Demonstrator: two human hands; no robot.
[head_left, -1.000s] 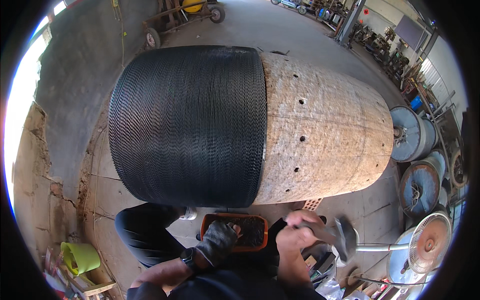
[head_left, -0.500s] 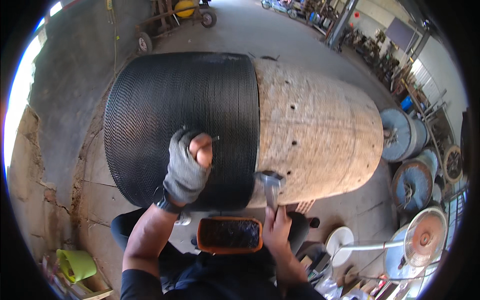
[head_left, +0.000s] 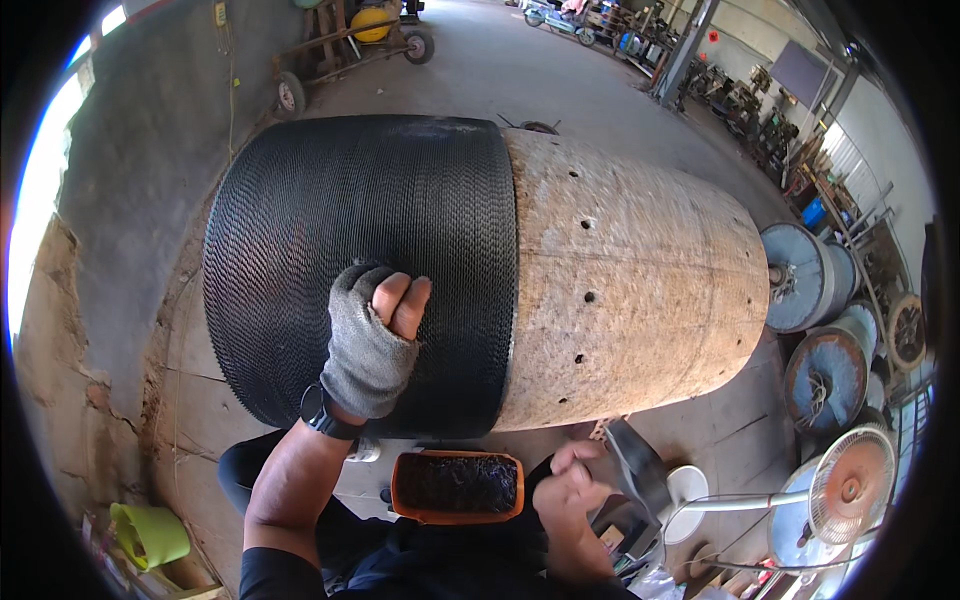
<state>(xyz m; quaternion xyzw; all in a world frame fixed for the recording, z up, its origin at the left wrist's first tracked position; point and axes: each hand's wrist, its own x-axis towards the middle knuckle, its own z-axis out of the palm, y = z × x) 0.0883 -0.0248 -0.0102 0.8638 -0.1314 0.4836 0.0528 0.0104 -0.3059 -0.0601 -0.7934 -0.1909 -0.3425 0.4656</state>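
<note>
My left hand (head_left: pixel 372 340), in a grey glove with bare fingertips, is closed in a pinch against a large roller's black, finely ridged covering (head_left: pixel 300 240). What the fingertips hold is too small to tell. Low at the right, my right hand (head_left: pixel 572 485) has its fingers curled and is somewhat blurred. Beside it, a smeared grey hammer head (head_left: pixel 642 468) shows; the handle is mostly hidden in the grip. The roller's bare wooden part (head_left: pixel 630 270), pale brown with several dark holes, lies to the right. Near my lap, an orange tub (head_left: pixel 458 518) holds many thin dark pieces.
A fan (head_left: pixel 850 480) stands at the lower right, near a white round container (head_left: pixel 684 503). Metal drums (head_left: pixel 795 280) line the right side. A green bucket (head_left: pixel 150 533) sits at the lower left. A wheeled cart (head_left: pixel 340 62) stands beyond the roller.
My right hand has drawn the hammer back from the roller's near edge, down and to the right. My left hand keeps its place; the small metal tip at its fingers no longer shows.
</note>
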